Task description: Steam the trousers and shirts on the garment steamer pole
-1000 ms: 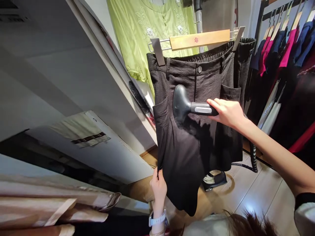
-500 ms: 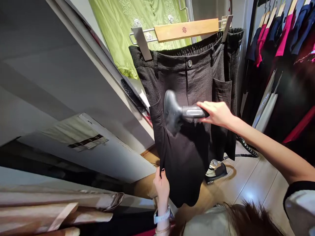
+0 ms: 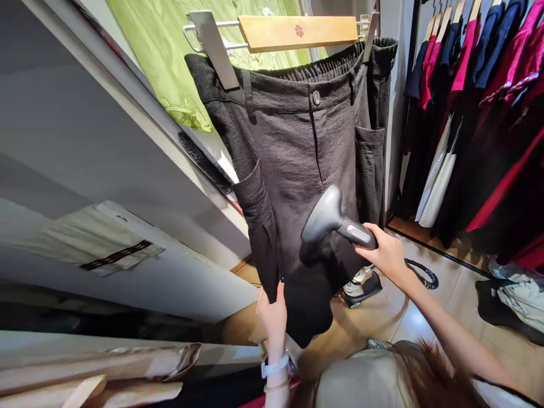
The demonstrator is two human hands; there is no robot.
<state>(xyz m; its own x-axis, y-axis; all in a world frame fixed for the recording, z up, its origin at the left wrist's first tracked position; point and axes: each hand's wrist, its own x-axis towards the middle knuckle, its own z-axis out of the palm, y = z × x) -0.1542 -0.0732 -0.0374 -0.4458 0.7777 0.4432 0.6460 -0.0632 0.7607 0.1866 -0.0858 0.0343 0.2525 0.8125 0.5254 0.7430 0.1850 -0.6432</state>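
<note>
A pair of dark trousers (image 3: 293,147) hangs by its waistband from a clip hanger (image 3: 297,33) with a wooden bar. My right hand (image 3: 385,252) is closed round the handle of a garment steamer head (image 3: 325,215), which is tilted against or just in front of the front of the trousers; I cannot tell if it touches. Lower down, my left hand (image 3: 272,311) pinches the left edge of the trouser leg, thumb on the front. Part of the lower cloth lies in the steamer's shadow.
Behind the hanger is a green garment (image 3: 170,68). The steamer base (image 3: 361,289) and its hose (image 3: 423,275) are on the wooden floor. A rack of dark and pink clothes (image 3: 463,85) stands at right; a white panel (image 3: 182,243) is at left.
My right hand has moved the steamer head down and to the right across the trousers, tilting it. My left hand keeps its hold on the edge. The view has shifted to the right.
</note>
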